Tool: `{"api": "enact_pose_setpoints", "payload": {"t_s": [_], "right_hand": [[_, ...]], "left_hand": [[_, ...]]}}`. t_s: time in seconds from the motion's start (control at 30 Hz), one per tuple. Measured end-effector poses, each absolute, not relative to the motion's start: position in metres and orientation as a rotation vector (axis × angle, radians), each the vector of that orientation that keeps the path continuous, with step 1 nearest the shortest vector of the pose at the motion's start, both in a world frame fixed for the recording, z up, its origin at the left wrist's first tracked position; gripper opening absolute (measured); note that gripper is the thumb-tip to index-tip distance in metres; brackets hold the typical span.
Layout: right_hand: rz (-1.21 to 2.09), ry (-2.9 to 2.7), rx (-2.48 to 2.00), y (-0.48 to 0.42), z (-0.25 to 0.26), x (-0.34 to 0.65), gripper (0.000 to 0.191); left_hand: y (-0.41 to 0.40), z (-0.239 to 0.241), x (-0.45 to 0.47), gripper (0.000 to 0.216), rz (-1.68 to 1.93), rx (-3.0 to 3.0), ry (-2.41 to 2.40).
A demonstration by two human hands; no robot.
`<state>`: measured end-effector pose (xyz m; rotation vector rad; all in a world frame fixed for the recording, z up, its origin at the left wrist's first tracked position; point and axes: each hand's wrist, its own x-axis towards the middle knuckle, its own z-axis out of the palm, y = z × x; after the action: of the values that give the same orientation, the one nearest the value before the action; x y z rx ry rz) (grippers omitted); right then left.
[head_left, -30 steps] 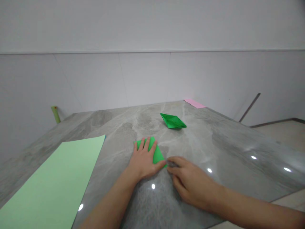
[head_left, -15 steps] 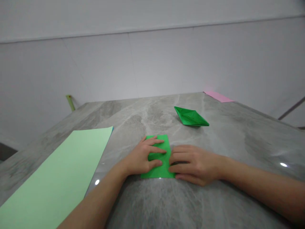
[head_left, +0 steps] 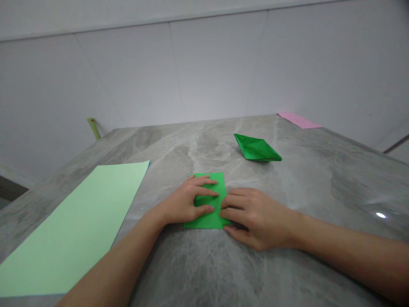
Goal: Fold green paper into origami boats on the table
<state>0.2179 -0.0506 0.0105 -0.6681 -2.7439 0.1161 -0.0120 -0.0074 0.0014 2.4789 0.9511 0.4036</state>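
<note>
A folded green paper [head_left: 213, 182] lies flat on the grey marble table [head_left: 287, 192], in front of me. My left hand [head_left: 187, 202] lies on its left half, fingers stretched out flat and pressing down. My right hand [head_left: 255, 215] rests against the paper's right edge, fingers extended with their tips touching the paper. Neither hand grips anything. Further back on the right sits a folded green paper boat [head_left: 256, 149].
A large light green sheet [head_left: 79, 226] lies on the table to my left. A pink sheet [head_left: 298, 120] sits at the far right corner. A green stick [head_left: 93, 128] leans by the wall at the far left. White walls stand behind the table.
The green paper has gone from a slanted fold under my left hand to a square-on rectangle. My right hand has moved up to its right edge. The camera has tilted down.
</note>
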Motion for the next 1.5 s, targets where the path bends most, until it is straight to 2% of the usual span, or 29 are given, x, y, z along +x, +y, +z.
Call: {"api": "enact_pose_setpoints", "payload": {"t_s": [0.23, 0.73, 1.03, 1.27, 1.5], "right_hand": [[-0.008, -2.751, -0.65, -0.052, 0.009, 0.216, 0.02], [-0.06, -2.712, -0.603, -0.052, 0.006, 0.215, 0.019], [-0.071, -2.646, -0.586, -0.051, 0.005, 0.215, 0.02], [-0.106, -2.616, -0.579, -0.052, 0.005, 0.214, 0.02], [-0.063, -2.591, -0.626, -0.051, 0.004, 0.216, 0.02]], "left_hand": [[-0.009, 0.001, -0.013, 0.028, 0.504, 2.462, 0.923], [-0.01, 0.003, -0.012, 0.027, 0.641, 2.437, 0.858], [-0.011, 0.009, -0.021, 0.045, 0.552, 2.448, 0.66], [-0.013, 0.009, -0.023, 0.052, 0.413, 2.483, 0.67], [-0.013, 0.011, -0.02, 0.052, 0.435, 2.477, 0.697]]}}
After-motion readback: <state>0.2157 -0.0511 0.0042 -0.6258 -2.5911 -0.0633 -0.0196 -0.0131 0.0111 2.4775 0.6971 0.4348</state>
